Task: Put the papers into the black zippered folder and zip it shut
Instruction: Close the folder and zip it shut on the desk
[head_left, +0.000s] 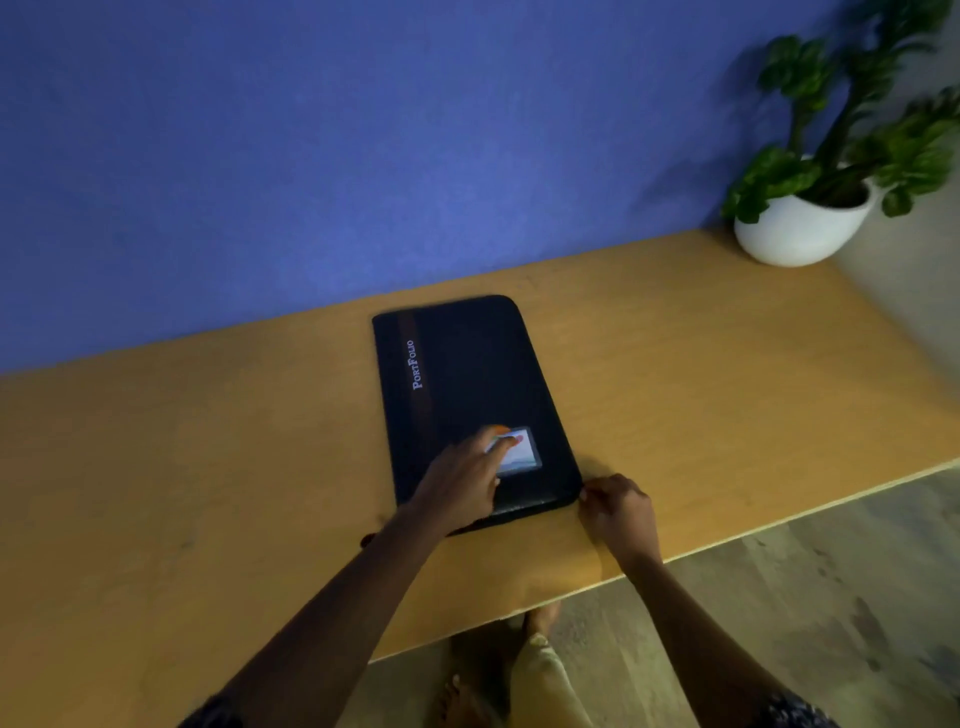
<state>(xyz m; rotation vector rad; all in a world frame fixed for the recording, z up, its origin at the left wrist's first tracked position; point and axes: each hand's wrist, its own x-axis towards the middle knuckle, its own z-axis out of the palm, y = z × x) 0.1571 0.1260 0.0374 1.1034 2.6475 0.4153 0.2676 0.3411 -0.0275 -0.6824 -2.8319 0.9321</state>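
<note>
Black zippered folder (467, 395) laid closed on wooden table (156, 467), steadied by left hand (460, 480) pressed flat, fingers spread; right hand (618, 512) pinched at folder's near-right corner, likely on zipper pull. Papers unseen.

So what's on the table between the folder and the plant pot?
Nothing: in the head view, the stretch between the folder and the plant pot is bare wooden table.
</note>
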